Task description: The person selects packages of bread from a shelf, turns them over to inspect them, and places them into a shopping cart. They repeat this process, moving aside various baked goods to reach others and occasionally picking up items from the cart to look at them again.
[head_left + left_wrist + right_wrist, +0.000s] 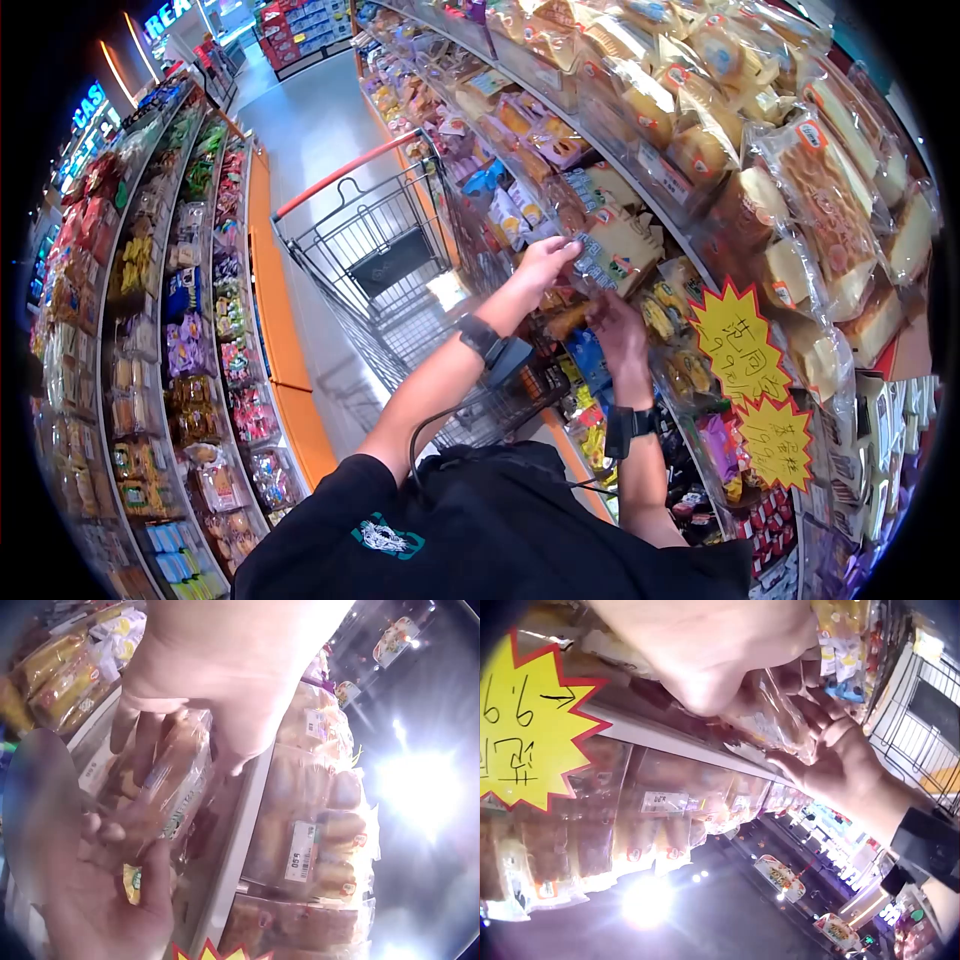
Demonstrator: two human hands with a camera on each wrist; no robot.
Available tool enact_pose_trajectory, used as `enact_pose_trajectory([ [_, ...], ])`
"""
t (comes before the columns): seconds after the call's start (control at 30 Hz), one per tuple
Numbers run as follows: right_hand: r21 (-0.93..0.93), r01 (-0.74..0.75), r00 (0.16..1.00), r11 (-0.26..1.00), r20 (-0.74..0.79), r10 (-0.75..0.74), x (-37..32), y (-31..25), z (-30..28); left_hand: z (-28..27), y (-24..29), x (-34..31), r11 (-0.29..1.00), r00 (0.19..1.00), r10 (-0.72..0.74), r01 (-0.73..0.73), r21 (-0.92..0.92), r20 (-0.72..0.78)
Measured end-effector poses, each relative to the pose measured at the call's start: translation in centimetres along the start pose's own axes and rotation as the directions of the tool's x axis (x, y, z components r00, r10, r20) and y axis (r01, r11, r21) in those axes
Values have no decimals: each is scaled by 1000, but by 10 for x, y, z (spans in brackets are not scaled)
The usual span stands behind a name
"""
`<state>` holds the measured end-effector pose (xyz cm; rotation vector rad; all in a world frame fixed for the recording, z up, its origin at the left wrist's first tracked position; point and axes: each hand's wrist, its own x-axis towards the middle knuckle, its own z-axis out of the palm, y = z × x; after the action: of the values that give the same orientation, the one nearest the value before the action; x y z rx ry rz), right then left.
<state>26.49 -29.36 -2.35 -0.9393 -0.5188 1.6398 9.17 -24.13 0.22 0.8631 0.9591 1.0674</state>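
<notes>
A clear plastic package of bread (178, 776) with a printed label is between my two hands, over the lower shelf of the bread rack. My left hand (548, 264) grips its far end, thumb on one side and fingers on the other. At the near end, my right hand (620, 330) holds the package between thumb and fingertips. Seen from the right wrist, the wrapper (772, 724) is shiny and see-through, and the right hand's fingers are partly hidden behind it. Flat brown packages (622, 250) lie on the shelf just beyond the hands.
A wire shopping cart (350, 215) with a red handle stands in the aisle on the left. Bagged loaves (700, 140) fill the upper shelf on the right, with yellow handwritten price signs (740, 345) at its edge. Snack shelves (190, 330) line the aisle's other side.
</notes>
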Motion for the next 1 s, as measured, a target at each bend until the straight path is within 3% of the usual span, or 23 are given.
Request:
enact_pose_trajectory([
  [0.1, -123, 91, 989, 988, 130, -75, -30, -20, 22, -4, 4, -23, 981, 987, 150, -142, -133, 55],
  [0.13, -113, 111, 980, 987, 178, -89, -33, -23, 25, -5, 1, -26, 941, 978, 202, -176, -289, 60],
  [0.2, -54, 199, 942, 978, 285, -176, -37, -30, 43, -15, 8, -46, 955, 979, 190, -166, -245, 79],
  [0.33, -191, 134, 961, 973, 264, -80, -31, -38, 66, -34, 29, -92, 960, 977, 211, -205, -189, 11],
  [0.4, -164, 120, 935, 979, 349, -56, -27, -30, 85, -44, 38, -115, 961, 966, 250, -255, -104, -61],
  [0.5, -97, 92, 886, 991, 462, -37, -34, -20, 122, -56, 51, -147, 954, 946, 258, -282, -105, -198],
  [0.53, -88, 69, 873, 994, 488, -17, -37, -17, 132, -66, 48, -153, 926, 923, 314, -349, -142, -220],
  [0.73, -165, 4, 791, 986, 604, 98, -46, 7, 175, -88, 52, -198, 841, 732, 492, -540, 39, -470],
  [0.8, -178, 43, 772, 983, 631, 81, -51, 13, 190, -93, 54, -212, 845, 670, 491, -523, 115, -557],
  [0.83, -183, 64, 763, 981, 643, 70, -55, 15, 198, -92, 55, -216, 802, 577, 584, -521, 294, -571],
  [0.9, -308, 276, 775, 910, 631, -22, -66, 19, 212, -91, 59, -220, 654, 389, 757, -439, 616, -525],
  [0.93, -287, 351, 731, 892, 678, -69, -71, 27, 219, -98, 57, -222, 620, 486, 777, -476, 623, -401],
  [0.97, -262, 421, 683, 868, 722, -113, -73, 36, 222, -102, 54, -223, 551, 553, 779, -379, 743, -295],
  [1.0, -269, 516, 606, 813, 785, -125, -74, 44, 223, -92, 54, -225, 593, 561, 772, -468, 655, -298],
])
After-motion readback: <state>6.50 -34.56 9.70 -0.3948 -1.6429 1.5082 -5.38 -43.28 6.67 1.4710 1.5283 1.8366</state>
